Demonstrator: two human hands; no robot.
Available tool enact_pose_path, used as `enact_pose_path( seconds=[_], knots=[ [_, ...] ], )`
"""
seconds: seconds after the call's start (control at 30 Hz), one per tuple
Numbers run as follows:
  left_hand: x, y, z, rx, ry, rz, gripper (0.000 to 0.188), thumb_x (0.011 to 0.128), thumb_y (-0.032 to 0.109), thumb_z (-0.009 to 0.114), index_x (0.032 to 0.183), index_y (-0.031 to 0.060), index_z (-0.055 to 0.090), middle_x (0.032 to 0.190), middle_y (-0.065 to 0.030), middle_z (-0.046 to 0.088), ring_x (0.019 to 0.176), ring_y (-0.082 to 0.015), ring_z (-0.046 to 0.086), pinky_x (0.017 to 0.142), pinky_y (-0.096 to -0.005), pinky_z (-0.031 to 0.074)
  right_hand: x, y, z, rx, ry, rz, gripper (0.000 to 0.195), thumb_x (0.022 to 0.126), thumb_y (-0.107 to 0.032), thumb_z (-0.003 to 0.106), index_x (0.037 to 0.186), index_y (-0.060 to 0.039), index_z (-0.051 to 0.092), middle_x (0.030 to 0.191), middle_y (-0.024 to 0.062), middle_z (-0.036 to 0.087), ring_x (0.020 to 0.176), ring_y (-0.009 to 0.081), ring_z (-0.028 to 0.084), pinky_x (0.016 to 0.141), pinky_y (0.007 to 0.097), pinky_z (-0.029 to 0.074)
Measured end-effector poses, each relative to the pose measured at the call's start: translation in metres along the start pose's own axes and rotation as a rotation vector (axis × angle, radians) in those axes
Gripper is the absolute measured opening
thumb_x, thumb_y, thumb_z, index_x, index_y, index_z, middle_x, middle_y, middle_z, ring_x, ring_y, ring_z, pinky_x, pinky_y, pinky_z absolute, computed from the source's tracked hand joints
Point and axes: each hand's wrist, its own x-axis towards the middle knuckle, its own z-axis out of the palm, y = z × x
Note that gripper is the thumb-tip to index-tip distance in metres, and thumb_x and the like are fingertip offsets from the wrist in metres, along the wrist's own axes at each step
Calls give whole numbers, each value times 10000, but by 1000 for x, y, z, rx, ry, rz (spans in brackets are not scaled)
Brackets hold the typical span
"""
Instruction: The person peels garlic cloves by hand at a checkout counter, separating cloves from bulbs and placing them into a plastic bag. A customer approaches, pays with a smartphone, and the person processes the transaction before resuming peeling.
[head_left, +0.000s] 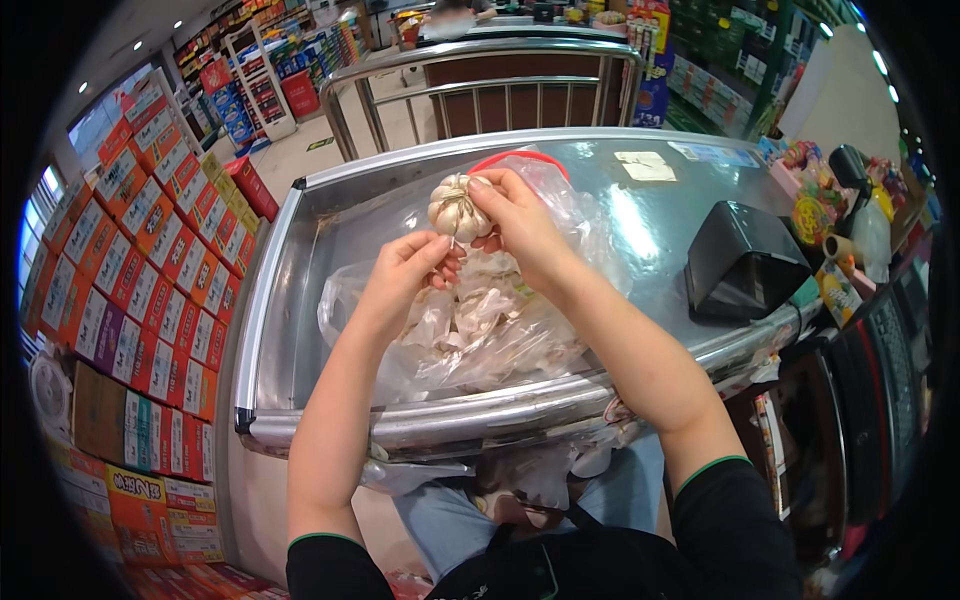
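Note:
A whole garlic bulb (454, 210) with its root end turned up is held above the metal counter. My right hand (514, 225) grips it from the right, thumb on top. At its lower edge, my left hand (416, 270) pinches a thin bit, perhaps a root or strip of skin, between thumb and forefinger. Below both hands lies a clear plastic bag (517, 352), spread wide, with pale papery garlic skins or bulbs (480, 304) in it. Behind my right hand curves a red rim (555, 161), partly covered by clear plastic.
The steel counter (292, 300) has a raised metal edge. A black box-shaped device (742, 262) stands on its right, near packaged sweets (810, 180). Stacked cartons (150, 277) line the left. A steel railing (480, 52) stands beyond the counter, with a person (450, 15) further back.

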Motion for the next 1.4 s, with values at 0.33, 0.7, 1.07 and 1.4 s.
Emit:
enact_pose_path(
  seconds=[0.33,0.7,1.07,1.4],
  knots=[
    [1,0,-3,-215,75,-91,125,883,134,602,872,11,624,750,-34,620,643,-80,562,612,-206,467,-4,3,9,-67,8,-180,375,909,-301,591,1153,-60,438,976,73,584,739,101,591,571,235,487],
    [-6,5,15,280,-149,-187,161,832,93,638,931,-34,644,752,-29,629,666,-81,562,618,-221,443,-2,-6,-1,293,-110,74,334,947,-353,527,1106,-62,494,858,42,589,620,92,543,537,217,456],
    [1,1,1,34,106,9,149,884,79,558,1022,24,553,767,-43,625,648,-101,576,610,-240,463,7,-2,-7,93,-117,-15,345,976,-344,448,1195,-103,565,973,-16,626,781,38,570,589,190,436],
    [0,9,0,-216,99,3,187,905,113,512,1069,38,465,806,-81,614,663,-135,602,584,-239,478,0,-7,-4,31,-90,-80,356,954,-367,505,1169,-91,575,908,-29,609,698,25,514,552,189,384]
  ],
)
